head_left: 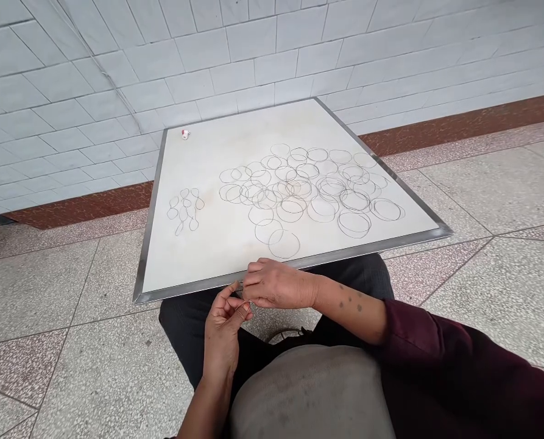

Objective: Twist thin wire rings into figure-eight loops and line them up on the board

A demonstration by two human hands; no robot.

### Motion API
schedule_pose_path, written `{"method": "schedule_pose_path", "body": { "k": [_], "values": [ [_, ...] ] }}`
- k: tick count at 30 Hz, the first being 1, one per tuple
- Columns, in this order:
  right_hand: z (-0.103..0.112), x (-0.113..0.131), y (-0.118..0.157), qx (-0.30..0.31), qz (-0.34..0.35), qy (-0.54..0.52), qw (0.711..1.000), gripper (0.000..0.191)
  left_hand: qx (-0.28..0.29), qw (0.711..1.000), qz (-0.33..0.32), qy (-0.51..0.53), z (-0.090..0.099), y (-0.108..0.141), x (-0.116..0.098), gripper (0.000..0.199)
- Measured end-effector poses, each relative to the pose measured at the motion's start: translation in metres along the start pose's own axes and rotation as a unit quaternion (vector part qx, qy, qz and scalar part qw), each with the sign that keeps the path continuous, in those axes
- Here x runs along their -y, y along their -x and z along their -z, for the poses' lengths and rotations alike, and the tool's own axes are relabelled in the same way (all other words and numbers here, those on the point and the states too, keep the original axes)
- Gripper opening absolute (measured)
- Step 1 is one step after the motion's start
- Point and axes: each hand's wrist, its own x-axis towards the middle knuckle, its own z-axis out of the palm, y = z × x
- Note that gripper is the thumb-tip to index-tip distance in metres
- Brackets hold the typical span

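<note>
My left hand (pixel 226 320) and my right hand (pixel 278 285) meet just off the near edge of the white board. The left thumb and fingertips pinch a thin wire (pixel 241 285), mostly hidden by my fingers. My right hand is closed on the same wire from the other side, its knuckles at the metal edging. Many thin wire rings (pixel 284 244) lie overlapping across the middle and right of the board. At the left sits a small group of wires twisted into narrow looped shapes (pixel 184 210).
The white board (pixel 217 244) has a grey metal rim and rests over my knees, its far edge by a tiled wall (pixel 253 49). A small red and white object (pixel 185 134) stands in the far left corner. Speckled stone floor (pixel 111 353) surrounds it.
</note>
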Motion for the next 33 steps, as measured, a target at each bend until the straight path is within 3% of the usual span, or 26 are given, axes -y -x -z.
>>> {"method": "schedule_pose_path", "body": {
  "k": [15, 26, 33],
  "values": [
    [-0.001, -0.001, -0.004, 0.032, 0.020, -0.003, 0.999, 0.011, -0.027, 0.999, 0.005, 0.028, -0.003, 0.001, 0.003, 0.045],
    [-0.025, -0.004, -0.001, 0.042, -0.002, 0.003, 0.999, 0.010, -0.065, 0.995, 0.038, 0.061, -0.007, 0.002, 0.021, 0.048],
    [-0.014, -0.004, -0.001, 0.056, 0.017, -0.006, 0.998, 0.007, 0.002, 0.997, 0.058, 0.040, 0.001, 0.004, 0.010, 0.050]
  ]
}}
